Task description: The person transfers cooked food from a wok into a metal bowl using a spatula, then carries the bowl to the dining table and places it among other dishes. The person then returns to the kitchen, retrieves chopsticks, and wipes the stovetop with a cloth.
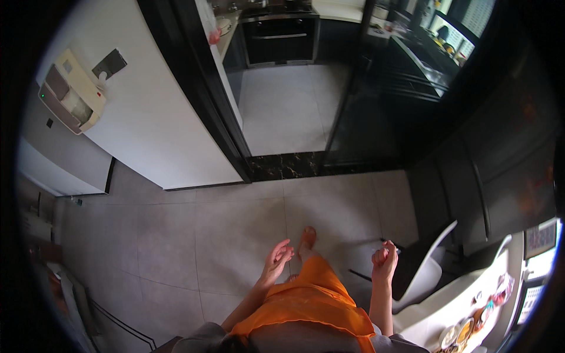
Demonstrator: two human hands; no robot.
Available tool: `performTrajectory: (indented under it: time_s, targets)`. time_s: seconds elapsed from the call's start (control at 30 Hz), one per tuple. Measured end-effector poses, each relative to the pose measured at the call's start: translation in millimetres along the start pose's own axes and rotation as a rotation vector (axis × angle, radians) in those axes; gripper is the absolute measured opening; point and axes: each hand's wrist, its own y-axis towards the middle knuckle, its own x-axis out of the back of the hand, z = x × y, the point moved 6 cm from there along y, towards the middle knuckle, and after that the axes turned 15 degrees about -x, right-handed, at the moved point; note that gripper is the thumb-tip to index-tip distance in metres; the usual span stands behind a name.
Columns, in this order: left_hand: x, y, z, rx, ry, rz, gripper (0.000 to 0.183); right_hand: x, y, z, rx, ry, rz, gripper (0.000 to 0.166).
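My left hand (279, 257) hangs in front of the orange apron (309, 315), its fingers loosely bent and apart, with nothing in them. To the right, my right hand (385, 260) is raised with curled fingers near a white chair (426, 278). A small pale object (397, 251) shows at its fingertips; most of it is hidden, and its kind is unclear. Below and between my hands, one bare foot (308, 237) is forward on the grey tiled floor (238, 229).
A dark-framed sliding glass door (375, 114) and a black marble threshold (287, 165) border the kitchen, where a built-in oven (280, 39) stands. Dark cabinets (454, 185) line the right. Dishes of food (465, 331) stand on a white table (435, 311). A dispenser-like appliance (73, 92) hangs on the left wall.
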Motion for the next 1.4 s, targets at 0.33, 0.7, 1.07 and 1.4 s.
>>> performTrajectory:
  time_s: [0.33,0.7,1.07,1.4]
  targets:
    - [81.5,243.8,-87.0,-0.042,0.101,-0.308,0.037,-253.5,230.4,41.4,-0.167,-0.065,0.219,0.017]
    - [165.7,514.3,-109.6,0.007,0.057,-0.613,0.038,-519.3,454.7,105.1,-0.213,-0.192,0.403,0.022]
    - [93.7,1002.1,-233.5,-0.110,0.178,-0.105,0.040,-590.7,685.4,218.1,-0.025,0.163,0.036,0.021]
    - [21.4,1247.4,-218.6,0.011,0.026,-0.114,0.037,-695.0,948.8,323.2,-0.126,0.141,0.064,0.020]
